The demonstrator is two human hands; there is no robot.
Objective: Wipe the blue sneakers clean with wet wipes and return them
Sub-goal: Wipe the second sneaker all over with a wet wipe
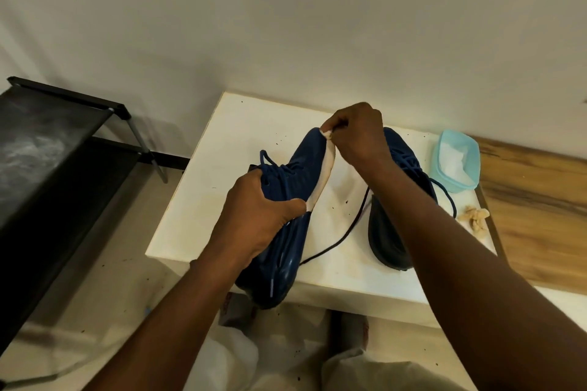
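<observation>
Blue sneaker (298,168) points toe-away above the desk (222,136), left hand (254,219) gripping its middle, right hand (355,136) pinching a wipe (327,134) at the toe.

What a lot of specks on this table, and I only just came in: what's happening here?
A person is cleaning blue sneakers. The left hand grips the lifted sneaker round its laced middle, over the white table's near edge, while the right hand pinches a wipe at its toe end. The other sneaker rests on the table beneath the right forearm. A light blue tub stands at the far right, with a crumpled wipe nearby.
</observation>
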